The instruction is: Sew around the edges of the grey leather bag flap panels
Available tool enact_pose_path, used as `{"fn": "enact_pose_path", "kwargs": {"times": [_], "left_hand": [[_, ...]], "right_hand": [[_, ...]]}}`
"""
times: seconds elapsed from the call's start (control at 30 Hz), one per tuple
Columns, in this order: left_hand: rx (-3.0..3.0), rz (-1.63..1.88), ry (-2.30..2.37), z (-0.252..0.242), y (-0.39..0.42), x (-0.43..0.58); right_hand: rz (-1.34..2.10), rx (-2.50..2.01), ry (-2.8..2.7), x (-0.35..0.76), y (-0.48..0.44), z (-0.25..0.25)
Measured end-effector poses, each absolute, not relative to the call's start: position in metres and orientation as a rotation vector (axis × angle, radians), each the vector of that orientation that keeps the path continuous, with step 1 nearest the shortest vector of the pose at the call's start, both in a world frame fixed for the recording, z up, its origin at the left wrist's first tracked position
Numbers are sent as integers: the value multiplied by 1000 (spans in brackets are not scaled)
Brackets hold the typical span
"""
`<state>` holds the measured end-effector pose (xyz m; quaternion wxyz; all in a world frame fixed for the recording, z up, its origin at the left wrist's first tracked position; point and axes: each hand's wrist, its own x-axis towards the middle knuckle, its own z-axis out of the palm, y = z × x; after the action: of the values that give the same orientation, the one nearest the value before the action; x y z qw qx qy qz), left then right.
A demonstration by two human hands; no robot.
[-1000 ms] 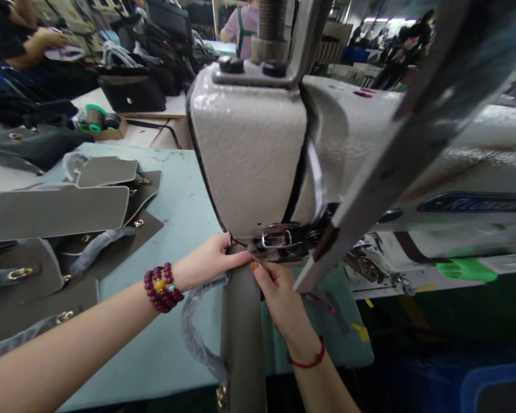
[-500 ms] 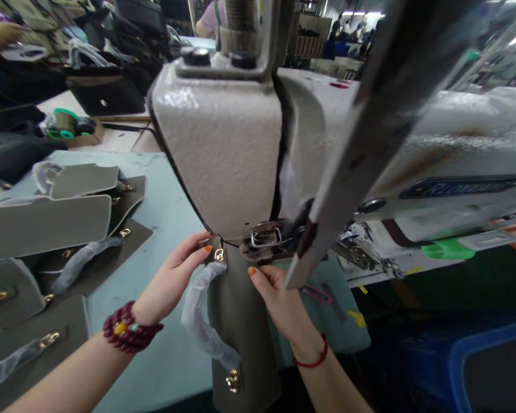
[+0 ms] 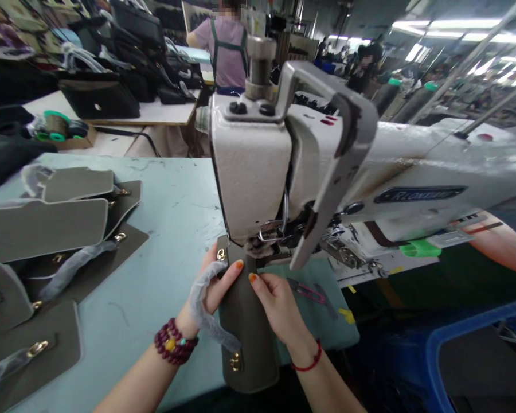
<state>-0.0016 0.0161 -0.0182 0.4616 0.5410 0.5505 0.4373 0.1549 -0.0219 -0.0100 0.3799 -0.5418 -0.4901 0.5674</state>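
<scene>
Matt, smooth panel [image 3: 251,327]; shiny metal clasp [image 3: 235,361]; plastic-wrapped handle [image 3: 199,308].

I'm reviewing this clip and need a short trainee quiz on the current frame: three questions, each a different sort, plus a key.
1. True or false: the left hand and the right hand both touch the long grey panel.
2. Multiple choice: where do the other grey pieces lie? A) right of the right hand; B) left of the left hand; C) between the hands.
3. Short answer: which hand does the wrapped handle cross in front of?

Key: 1. True. 2. B. 3. The left hand.
</scene>
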Motion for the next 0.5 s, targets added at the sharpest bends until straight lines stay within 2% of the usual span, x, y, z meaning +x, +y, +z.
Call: {"fn": "enact_pose_path", "kwargs": {"times": [0.27, 0.5], "left_hand": [[1167, 1170, 1292, 3, 16, 14], [1097, 1118, 1406, 3, 9, 4]], "right_hand": [[1435, -1374, -1235, 156, -26, -14], [1330, -1393, -1472, 157, -27, -4]]}}
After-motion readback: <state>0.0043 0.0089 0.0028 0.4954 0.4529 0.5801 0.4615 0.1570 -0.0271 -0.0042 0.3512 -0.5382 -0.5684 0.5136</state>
